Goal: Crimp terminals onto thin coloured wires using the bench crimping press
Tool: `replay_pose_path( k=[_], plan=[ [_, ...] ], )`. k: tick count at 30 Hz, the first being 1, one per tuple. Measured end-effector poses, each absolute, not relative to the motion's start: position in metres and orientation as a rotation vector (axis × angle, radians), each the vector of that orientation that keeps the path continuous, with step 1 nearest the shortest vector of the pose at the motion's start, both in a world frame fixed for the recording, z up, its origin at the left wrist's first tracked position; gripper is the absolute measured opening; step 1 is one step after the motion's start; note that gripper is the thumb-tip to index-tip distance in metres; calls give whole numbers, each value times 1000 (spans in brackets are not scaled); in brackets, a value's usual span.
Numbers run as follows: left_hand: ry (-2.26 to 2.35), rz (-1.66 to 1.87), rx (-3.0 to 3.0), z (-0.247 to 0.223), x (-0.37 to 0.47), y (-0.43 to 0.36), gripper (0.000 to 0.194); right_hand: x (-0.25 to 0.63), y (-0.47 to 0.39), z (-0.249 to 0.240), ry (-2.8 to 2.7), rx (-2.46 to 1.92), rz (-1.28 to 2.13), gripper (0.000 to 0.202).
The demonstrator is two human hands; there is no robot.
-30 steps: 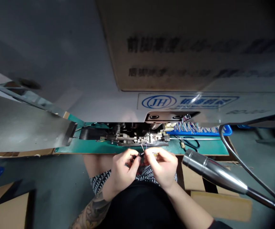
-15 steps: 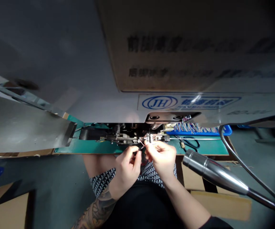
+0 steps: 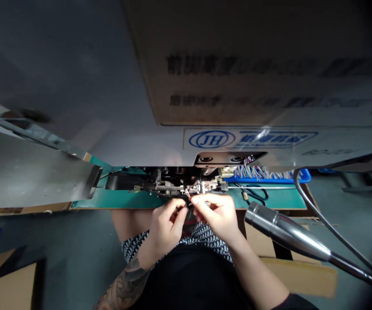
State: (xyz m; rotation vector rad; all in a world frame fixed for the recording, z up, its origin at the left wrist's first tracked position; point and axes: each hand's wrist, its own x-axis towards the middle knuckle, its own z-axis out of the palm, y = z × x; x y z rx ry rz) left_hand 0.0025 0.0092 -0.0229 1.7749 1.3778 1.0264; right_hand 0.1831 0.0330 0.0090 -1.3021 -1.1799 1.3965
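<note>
My right hand (image 3: 217, 215) is closed in a pinch on a thin, pale pink wire (image 3: 187, 195), whose far end points up at the small metal tooling (image 3: 201, 187) of a bench machine. Beside it on the left is my left hand (image 3: 167, 224), fingers curled and thumb close to the index fingertip. A short pale end shows between the two hands; whether the left fingers grip it is too small to tell. Both hands are just in front of the tooling, over my lap.
The grey machine housing (image 3: 108, 107) hangs low over the hands. A blue tray (image 3: 305, 176) of many-coloured wires and dark-handled scissors (image 3: 258, 193) lie right on the green bench (image 3: 108, 200). A metal lamp (image 3: 285, 230) on a flexible neck reaches in from the right.
My right hand has drawn slightly left and down from the tooling with the wire. My left hand has shifted a little left. The view has moved slightly.
</note>
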Motion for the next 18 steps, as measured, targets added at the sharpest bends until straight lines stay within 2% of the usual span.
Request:
replay_pose_path(
  k=[3, 8, 14, 18],
  plan=[
    [1274, 929, 1580, -15, -2, 9, 12, 187, 30, 7, -1259, -1297, 1314, 25],
    [1343, 1002, 1627, -15, 7, 9, 5, 179, 27, 6, -1151, -1336, 1190, 24],
    [1481, 1091, 1786, -24, 22, 9, 4, 168, 34, 16, -939, -1329, 1333, 42],
    [1537, 1093, 1804, -25, 24, 8, 5, 165, 36, 19, -894, -1369, 1336, 43]
  ],
)
